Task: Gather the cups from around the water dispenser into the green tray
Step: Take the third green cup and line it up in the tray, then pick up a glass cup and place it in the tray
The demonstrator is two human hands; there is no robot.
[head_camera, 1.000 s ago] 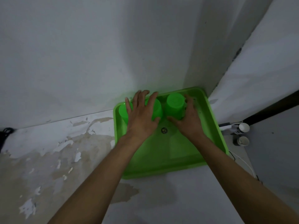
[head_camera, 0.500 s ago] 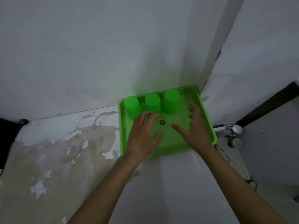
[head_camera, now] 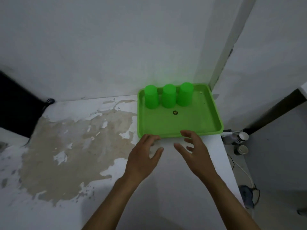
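A green tray (head_camera: 214, 113) lies in the back right corner of a white counter, against the wall. Three green cups stand upside down in a row along its far side: the left cup (head_camera: 150, 99), the middle cup (head_camera: 169, 98) and the right cup (head_camera: 185, 96). My left hand (head_camera: 144, 156) hovers just in front of the tray's near rim, fingers spread, holding nothing. My right hand (head_camera: 194, 151) is beside it, also empty with fingers apart, its fingertips near the tray's front edge.
The counter (head_camera: 74, 143) has a large patch of peeled paint on the left. A dark object with a cable (head_camera: 48, 102) sits at the far left. Beyond the counter's right edge, lower down, stand two small cups (head_camera: 241, 141) and a white cord (head_camera: 244, 171).
Both hands let go of the cups and drew back out of the tray toward me. The camera pulled away, so the tray looks farther off. The cups stayed put.
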